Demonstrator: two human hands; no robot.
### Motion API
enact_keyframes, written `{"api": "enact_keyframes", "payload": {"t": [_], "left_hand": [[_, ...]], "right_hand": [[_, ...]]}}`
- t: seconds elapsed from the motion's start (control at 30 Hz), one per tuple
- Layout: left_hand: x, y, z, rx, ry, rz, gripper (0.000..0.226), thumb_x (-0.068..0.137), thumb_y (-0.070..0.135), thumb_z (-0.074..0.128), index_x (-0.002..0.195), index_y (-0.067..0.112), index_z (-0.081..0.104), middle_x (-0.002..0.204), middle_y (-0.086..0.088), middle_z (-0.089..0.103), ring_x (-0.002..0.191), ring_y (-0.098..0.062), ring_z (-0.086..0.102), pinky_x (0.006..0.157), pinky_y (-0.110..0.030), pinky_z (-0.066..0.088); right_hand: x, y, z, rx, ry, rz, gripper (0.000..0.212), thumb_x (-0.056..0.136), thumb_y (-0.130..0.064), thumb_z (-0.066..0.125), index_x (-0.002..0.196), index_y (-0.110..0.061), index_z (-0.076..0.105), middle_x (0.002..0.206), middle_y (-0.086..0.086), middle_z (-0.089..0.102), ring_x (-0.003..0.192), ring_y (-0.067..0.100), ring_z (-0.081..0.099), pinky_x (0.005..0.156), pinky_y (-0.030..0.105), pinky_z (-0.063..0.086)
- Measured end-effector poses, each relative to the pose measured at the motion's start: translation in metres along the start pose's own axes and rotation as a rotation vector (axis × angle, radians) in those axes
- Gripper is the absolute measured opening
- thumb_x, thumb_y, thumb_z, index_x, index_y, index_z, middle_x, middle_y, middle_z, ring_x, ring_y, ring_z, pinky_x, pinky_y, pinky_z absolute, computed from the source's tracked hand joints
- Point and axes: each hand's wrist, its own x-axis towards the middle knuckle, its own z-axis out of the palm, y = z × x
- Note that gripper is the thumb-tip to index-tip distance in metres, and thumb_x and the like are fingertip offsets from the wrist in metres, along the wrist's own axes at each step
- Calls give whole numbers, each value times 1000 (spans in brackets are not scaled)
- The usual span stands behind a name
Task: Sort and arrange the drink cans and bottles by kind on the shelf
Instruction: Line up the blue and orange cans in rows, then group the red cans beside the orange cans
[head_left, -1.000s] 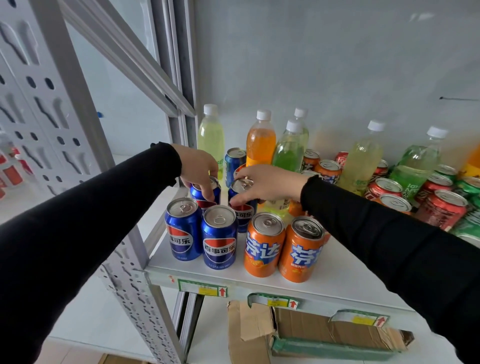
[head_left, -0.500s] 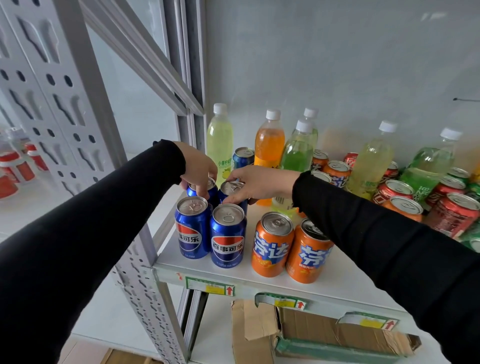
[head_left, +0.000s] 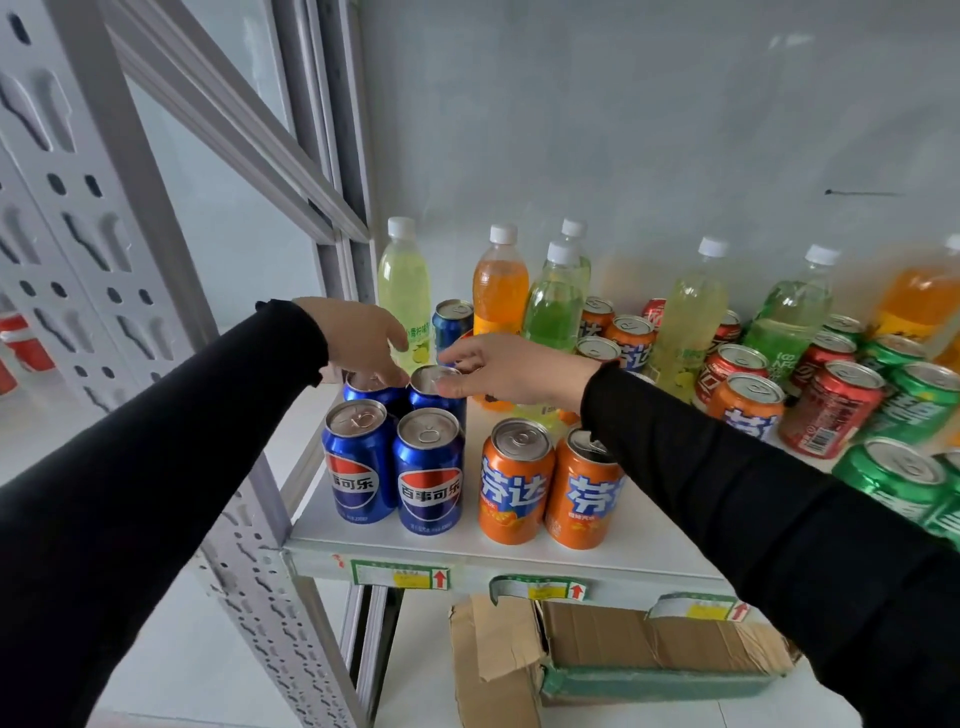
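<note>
At the left front corner of the shelf (head_left: 519, 558), four blue cola cans are grouped in a two-by-two block: two at the front (head_left: 395, 467) and two behind (head_left: 410, 392). Beside them, two orange soda cans (head_left: 550, 488) stand in a pair near the front edge. The left hand (head_left: 358, 338) is held over the rear left blue can, fingers loosely spread with the tips at its lid; the right hand (head_left: 498, 369) is laid at the rim of the rear right blue can, fingers relaxed, and whether the rim is actually pinched cannot be told. The sorting is judged well short of finished: one more blue can (head_left: 453, 322) is left among the bottles (head_left: 501, 280) at the back, and red cans (head_left: 831, 410), green cans (head_left: 893, 478) and further orange cans (head_left: 628, 338) are mixed on the right. Little room is left between the blue block, the shelf's front lip and the perforated upright (head_left: 156, 291); open shelf surface is seen behind the orange pair.
</note>
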Motion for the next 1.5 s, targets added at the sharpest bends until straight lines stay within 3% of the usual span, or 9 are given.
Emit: {"api": "enact_keyframes", "payload": {"t": [0.07,0.17,0.33,0.47,0.67,0.97,1.17,1.33,1.5], "left_hand": [[-7,8,-5,-4,182,54,59,90,43,69,142,22,52,138,1,59,123,-20,56,109,-33,40],[-23,29,-16,-119,385,161,50,91,38,68,137,22,58,136,1,61,119,-17,57,103,-30,39],[-37,73,-19,-290,497,376,29,87,38,72,115,32,70,113,9,70,103,-9,64,92,-28,46],[-36,119,-8,-372,473,487,23,84,40,73,107,34,73,107,12,71,101,-7,66,96,-37,51],[-26,185,6,-362,385,592,27,89,35,71,115,29,72,109,12,70,105,-8,64,95,-30,49],[13,270,8,-346,313,593,25,90,30,69,114,25,71,106,8,70,100,-11,66,81,-24,46],[39,344,16,-354,305,537,30,89,32,71,117,23,69,109,7,70,101,-11,66,74,-17,42],[59,397,20,-341,274,500,37,88,27,74,125,22,66,116,4,67,105,-14,65,95,-29,48],[79,440,28,-219,220,461,55,88,44,70,138,26,55,127,6,62,108,-13,61,91,-29,47]], "right_hand": [[-16,3,-1,-30,115,-14,57,95,-45,65,145,-18,53,144,2,58,129,18,55,105,30,45],[-46,14,-2,-34,290,-32,46,96,-44,63,137,-24,59,138,-5,61,124,6,55,91,18,43],[-102,42,-7,75,554,2,30,97,-37,64,125,-28,66,129,-13,66,119,4,59,100,28,46],[-146,72,-15,108,667,66,20,96,-33,67,114,-27,70,118,-14,70,112,3,62,99,35,50],[-207,112,-41,110,732,163,19,96,-33,67,114,-30,71,110,-21,70,104,-4,64,89,27,54],[-267,197,-118,78,766,228,20,98,-30,65,117,-30,70,112,-22,69,102,-9,61,80,8,44],[-287,283,-168,63,739,229,19,98,-31,64,116,-33,69,113,-21,68,104,-3,61,91,23,49],[-286,344,-192,123,688,212,27,95,-36,68,122,-33,67,123,-22,66,112,-1,60,99,30,50],[-282,370,-199,169,601,213,40,96,-43,65,135,-33,58,138,-19,53,126,6,50,100,30,40]]}}
